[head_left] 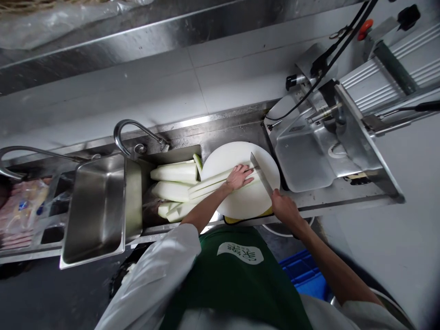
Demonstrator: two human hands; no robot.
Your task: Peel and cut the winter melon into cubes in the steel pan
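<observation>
My left hand (238,177) presses down on long pale green gourd strips (209,184), which look like peeled winter melon, its fingers bent over them. The strips lie side by side on a round white cutting board (237,206), their left ends reaching past its rim. In my right hand (284,207) is the handle of a kitchen knife (263,176). Its blade slants across the board, just right of my left fingers, at the right end of the strips. How deep the edge is in the strips I cannot tell. Larger gourd pieces (175,173) fill the sink on the left.
A steel slicing machine (371,146) with a tray (304,160) stands right of the board. Left are a steel basin (96,206), a curved faucet (137,126) and bagged pink meat (24,206). A steel shelf (154,39) runs overhead. A blue crate (305,275) sits below.
</observation>
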